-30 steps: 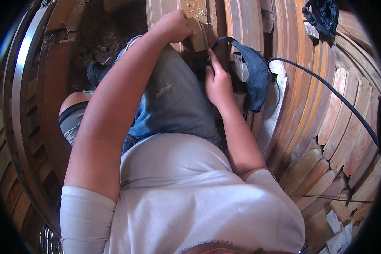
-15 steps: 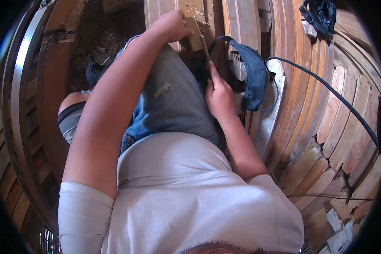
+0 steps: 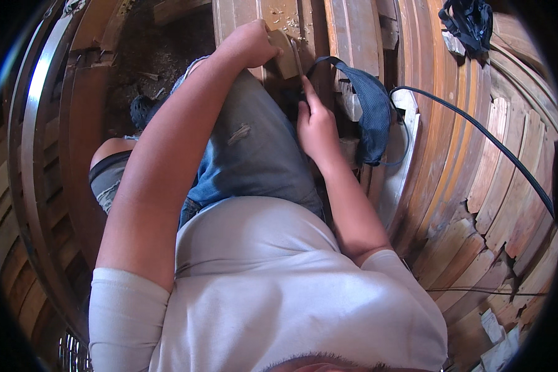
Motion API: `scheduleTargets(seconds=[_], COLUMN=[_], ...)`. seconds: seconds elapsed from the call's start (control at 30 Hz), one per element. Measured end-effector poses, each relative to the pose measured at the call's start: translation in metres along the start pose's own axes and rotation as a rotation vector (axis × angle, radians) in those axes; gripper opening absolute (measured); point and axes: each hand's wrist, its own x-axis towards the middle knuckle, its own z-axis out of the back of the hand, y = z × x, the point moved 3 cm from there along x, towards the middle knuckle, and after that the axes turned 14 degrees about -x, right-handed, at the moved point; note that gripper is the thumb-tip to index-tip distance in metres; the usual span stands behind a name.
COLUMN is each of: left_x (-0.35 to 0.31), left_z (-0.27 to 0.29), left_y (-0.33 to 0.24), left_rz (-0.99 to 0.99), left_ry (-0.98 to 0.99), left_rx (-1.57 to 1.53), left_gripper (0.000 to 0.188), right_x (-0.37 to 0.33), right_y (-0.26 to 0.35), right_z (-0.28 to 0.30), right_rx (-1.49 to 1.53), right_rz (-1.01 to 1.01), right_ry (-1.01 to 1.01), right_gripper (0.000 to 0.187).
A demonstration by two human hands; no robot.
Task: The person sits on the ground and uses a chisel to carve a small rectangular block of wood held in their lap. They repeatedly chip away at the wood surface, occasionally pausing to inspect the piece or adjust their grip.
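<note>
My left hand [image 3: 255,44] is closed round a small light wooden block [image 3: 284,57], tilted above the wooden boards just beyond my knee. My right hand [image 3: 318,128] grips a slim flat-bladed tool [image 3: 297,59], its index finger stretched along it. The blade lies against the block's right-hand edge; whether it is a chisel or a file I cannot make out. My right palm hides the tool's handle. Pale wood shavings [image 3: 283,20] are scattered on the board behind the block.
A dark blue fabric strap or bag [image 3: 371,105] lies right of my right hand. A black cable [image 3: 477,127] curves away to the right. Stacked wooden boards [image 3: 428,149] fill the right side. A black bundle [image 3: 467,25] sits at the far right.
My right hand has pushed a little forward, and the tool's tip has slid farther along the block's edge. The block and my left hand have come slightly nearer to me.
</note>
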Motion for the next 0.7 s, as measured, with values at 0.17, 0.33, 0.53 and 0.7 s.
scheduleTargets(seconds=[0.17, 0.33, 0.53, 0.7], left_x=[-0.001, -0.001, 0.000, 0.003], left_z=[0.002, 0.001, 0.001, -0.001], left_y=[-0.003, -0.004, -0.006, 0.002], left_rz=[0.030, -0.006, -0.013, -0.007], left_ry=[0.012, -0.012, 0.006, -0.021], left_rx=[0.006, 0.035, 0.037, 0.029], left_gripper=[0.068, 0.069, 0.068, 0.068], right_x=[-0.036, -0.035, -0.025, -0.037], right_y=[-0.014, -0.012, -0.010, -0.019], right_z=[0.003, 0.007, -0.003, 0.000], right_rx=[-0.201, -0.336, -0.291, -0.289], right_rz=[0.033, 0.002, 0.005, 0.000], right_ry=[-0.005, 0.048, -0.003, 0.060], right_gripper=[0.066, 0.069, 0.072, 0.070])
